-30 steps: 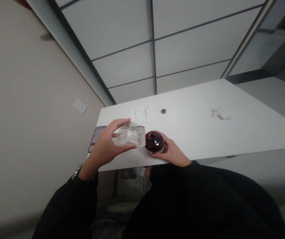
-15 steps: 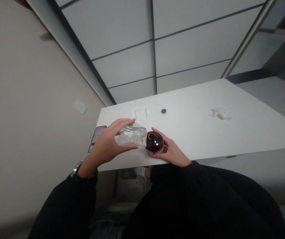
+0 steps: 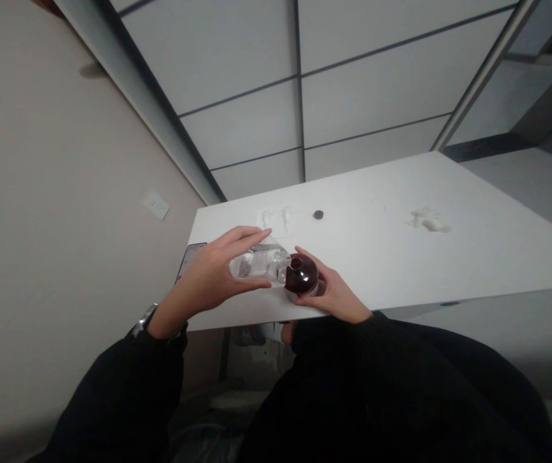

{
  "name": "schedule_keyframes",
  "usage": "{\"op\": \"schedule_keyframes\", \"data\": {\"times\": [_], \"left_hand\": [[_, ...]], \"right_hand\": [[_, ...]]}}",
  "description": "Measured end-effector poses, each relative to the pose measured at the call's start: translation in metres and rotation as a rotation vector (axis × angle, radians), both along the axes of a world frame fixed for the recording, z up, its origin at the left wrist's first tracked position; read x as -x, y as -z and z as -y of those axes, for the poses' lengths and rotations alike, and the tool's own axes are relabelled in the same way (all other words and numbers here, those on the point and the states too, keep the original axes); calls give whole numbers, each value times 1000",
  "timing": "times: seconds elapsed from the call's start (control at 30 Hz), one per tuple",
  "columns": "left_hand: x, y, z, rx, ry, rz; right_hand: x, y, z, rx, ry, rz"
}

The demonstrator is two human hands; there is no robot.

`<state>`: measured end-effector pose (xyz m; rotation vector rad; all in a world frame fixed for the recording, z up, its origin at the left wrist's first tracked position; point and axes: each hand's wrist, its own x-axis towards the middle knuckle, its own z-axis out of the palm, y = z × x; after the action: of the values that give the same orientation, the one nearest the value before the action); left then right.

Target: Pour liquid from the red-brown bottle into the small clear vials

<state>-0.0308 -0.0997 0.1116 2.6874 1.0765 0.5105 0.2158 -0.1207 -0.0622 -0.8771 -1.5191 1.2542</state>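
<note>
Dark-red bottle [image 3: 303,279] grasped by our right hand [image 3: 332,294], clear bottle [image 3: 258,265] by our left hand [image 3: 208,271], we should tilt the latter slowly, neck [image 3: 283,259] just over mouth [image 3: 296,263]

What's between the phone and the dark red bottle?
In the head view: the left hand, then the clear bottle it holds, tilted toward the dark red bottle.

- A loose black left sleeve [image 3: 107,389] fills the frame's lower left.
- A shiny silver-coloured wristband [image 3: 144,319], its details blurred, sits below the bare left hand [image 3: 211,273].
- A plain black right sleeve [image 3: 401,350] backs the bare right hand [image 3: 336,294], lower right.
</note>
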Motion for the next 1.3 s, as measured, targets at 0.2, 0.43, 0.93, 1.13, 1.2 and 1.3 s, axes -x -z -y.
{"op": "schedule_keyframes", "data": {"times": [0.2,0.43,0.93,1.13,1.2,1.3], "left_hand": [[1,-4,-2,-32,-5,-68],[-3,-9,-3,-68,-10,-123],[-14,-20,1,8,-124,-168],[-13,-20,0,-20,-106,-182],[-14,-21,0,-21,-103,-196],[-14,-23,0,-22,-109,-212]], "right_hand": [[0,-1,0,-7,0,8],[1,-1,0,-20,3,-8],[1,-2,0,-6,0,-7],[1,-4,1,-14,1,-2],[1,-4,1,-10,-1,-3],[0,-3,0,-3,0,-2]]}}
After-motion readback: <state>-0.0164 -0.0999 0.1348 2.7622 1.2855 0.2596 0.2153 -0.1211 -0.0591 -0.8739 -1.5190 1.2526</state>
